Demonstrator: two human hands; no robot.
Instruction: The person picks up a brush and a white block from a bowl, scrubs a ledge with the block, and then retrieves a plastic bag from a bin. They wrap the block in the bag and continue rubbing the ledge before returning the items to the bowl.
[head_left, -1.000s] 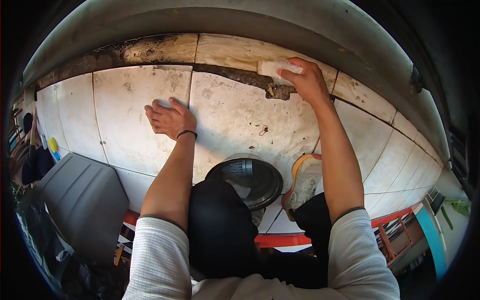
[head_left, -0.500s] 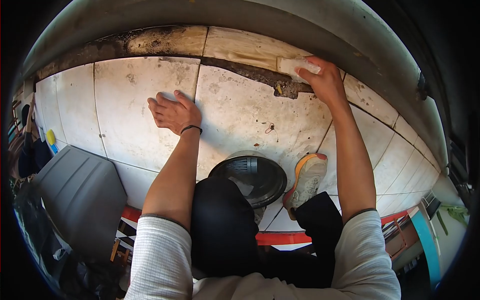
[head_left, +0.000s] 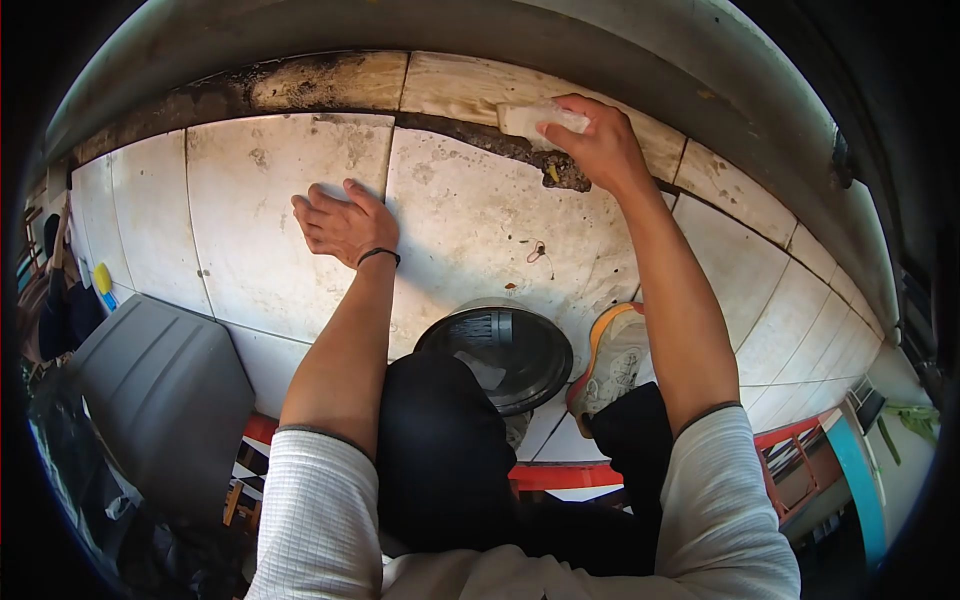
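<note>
My right hand (head_left: 602,145) grips a whitish, roughly rectangular scrubbing pad (head_left: 540,120); its exact kind is hard to make out. The pad lies against the stained tile strip (head_left: 450,85) along the base of the wall. Palm down on the white floor tiles (head_left: 280,190) rests my left hand (head_left: 345,222), its fingers apart and nothing in it. Just below the pad, a broken, dark gap (head_left: 565,172) runs between the strip and the floor. Between my legs stands a black basin (head_left: 530,370), with a brush (head_left: 485,326) showing in it.
A grey box (head_left: 165,385) stands at the left, beside dark plastic (head_left: 75,470). Farther back on that side is a yellow and blue item (head_left: 104,280). My shoe (head_left: 610,365) is right of the basin. Small debris (head_left: 537,252) lies on the tiles ahead.
My right hand has slid the pad left along the tile strip. My left hand stays in nearly the same spot on the floor.
</note>
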